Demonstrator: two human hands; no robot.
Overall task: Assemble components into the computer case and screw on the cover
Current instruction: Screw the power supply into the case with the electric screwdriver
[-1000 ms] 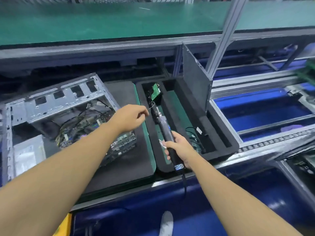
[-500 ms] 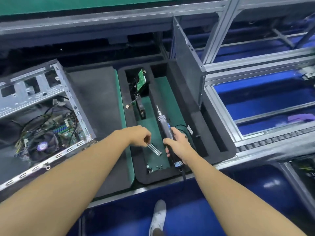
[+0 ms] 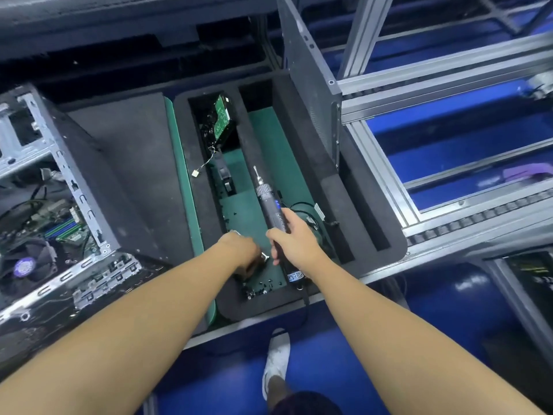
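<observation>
My right hand (image 3: 296, 244) grips a grey electric screwdriver (image 3: 267, 199), which lies along the green floor of a black foam tray (image 3: 353, 223) with its bit pointing away from me. My left hand (image 3: 242, 253) is beside it, low in the tray, fingers curled down over a small silver metal strip (image 3: 265, 257). Several small black screws (image 3: 259, 288) lie just in front of that hand. The open computer case (image 3: 71, 181), with motherboard and fan (image 3: 25, 266) showing, lies to the left. The dark side cover (image 3: 311, 85) stands upright behind the tray.
A hard drive (image 3: 220, 118) with a green board leans in the tray's far slot, with a loose wire and connector (image 3: 195, 173) below it. Aluminium frame rails (image 3: 449, 64) and blue conveyor bays run to the right. My shoe (image 3: 276, 354) is on the blue floor.
My left hand came from the case to the tray and went lower, toward the screws at its near end, carrying the metal strip. My right hand kept its grip on the screwdriver. The view tilted down.
</observation>
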